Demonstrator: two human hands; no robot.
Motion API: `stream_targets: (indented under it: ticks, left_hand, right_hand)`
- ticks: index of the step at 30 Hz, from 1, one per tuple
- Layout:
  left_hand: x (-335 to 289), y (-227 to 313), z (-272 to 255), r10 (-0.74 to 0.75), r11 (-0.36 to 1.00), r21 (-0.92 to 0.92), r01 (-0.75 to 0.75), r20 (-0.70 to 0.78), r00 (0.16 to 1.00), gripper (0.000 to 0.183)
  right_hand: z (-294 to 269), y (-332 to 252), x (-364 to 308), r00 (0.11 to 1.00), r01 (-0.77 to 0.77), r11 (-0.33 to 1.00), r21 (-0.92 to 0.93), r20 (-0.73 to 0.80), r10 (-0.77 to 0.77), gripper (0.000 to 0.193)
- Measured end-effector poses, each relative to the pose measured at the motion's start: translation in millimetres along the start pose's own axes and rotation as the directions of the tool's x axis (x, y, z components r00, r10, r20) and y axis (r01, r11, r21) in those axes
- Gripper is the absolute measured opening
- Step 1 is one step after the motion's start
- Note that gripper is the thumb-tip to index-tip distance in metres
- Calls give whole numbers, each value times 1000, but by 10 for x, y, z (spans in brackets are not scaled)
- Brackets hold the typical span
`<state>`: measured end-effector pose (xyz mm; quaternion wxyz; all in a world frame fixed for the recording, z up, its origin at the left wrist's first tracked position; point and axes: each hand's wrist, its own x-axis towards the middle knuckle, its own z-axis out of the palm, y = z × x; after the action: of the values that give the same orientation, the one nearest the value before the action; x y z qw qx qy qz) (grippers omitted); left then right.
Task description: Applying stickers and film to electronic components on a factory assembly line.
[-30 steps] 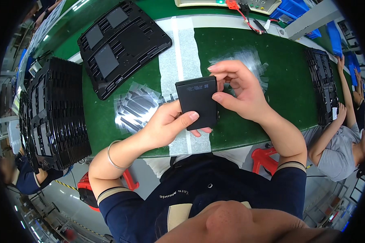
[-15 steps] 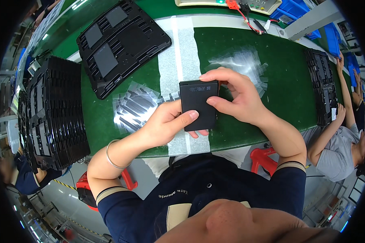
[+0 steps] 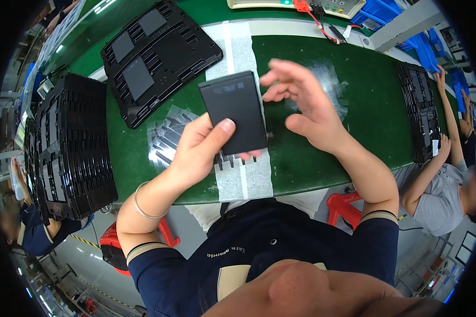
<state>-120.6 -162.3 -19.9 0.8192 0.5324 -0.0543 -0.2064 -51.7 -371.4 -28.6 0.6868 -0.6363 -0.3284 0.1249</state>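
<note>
My left hand [image 3: 195,150] grips a flat black battery pack [image 3: 240,116] by its lower left side, thumb on the face and fingertips showing under the lower edge. The pack is held tilted above the table, with faint print near its top edge. My right hand [image 3: 314,108] is off the pack, just to its right, fingers spread and slightly blurred, holding nothing. Left of the pack, clear film with black strips [image 3: 166,137] lies on the green table, partly behind my left hand. Beyond my right hand is a pile of clear film pieces [image 3: 333,87].
A black tray [image 3: 188,58] with flat dark packs sits at the far left. Tall stacks of black trays [image 3: 79,148] stand at the left and right [image 3: 420,113]. At the back are an instrument [image 3: 344,6] with red leads and blue bins [image 3: 378,16]. A co-worker sits right.
My right hand has let go of the pack and opened beside it. My left hand has carried the pack up and left, tilting it.
</note>
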Motion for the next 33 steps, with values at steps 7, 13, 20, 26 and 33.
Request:
stream_targets:
  ticks: [7, 13, 20, 26, 33]
  left_hand:
    - [24, -106, -77, 120, 977, -176, -122, -24, 992, 30]
    - [46, -144, -119, 95, 992, -92, -87, 85, 992, 41]
    - [58, -105, -126, 140, 983, 76, -166, 271, 952, 45]
    - [-20, 108, -172, 394, 371, 862, -345, 190, 899, 37]
    - [-199, -161, -98, 235, 28, 910, -414, 397, 887, 45]
  right_hand:
    - [60, 14, -42, 896, -437, 808, 395, 271, 352, 28]
    - [66, 67, -95, 849, -504, 724, 471, 423, 315, 45]
    - [80, -2, -122, 814, -498, 742, 450, 537, 221, 63]
    - [-245, -195, -21, 930, 122, 929, -349, 368, 16, 55]
    - [-401, -186, -332, 947, 168, 623, -764, 300, 112, 53]
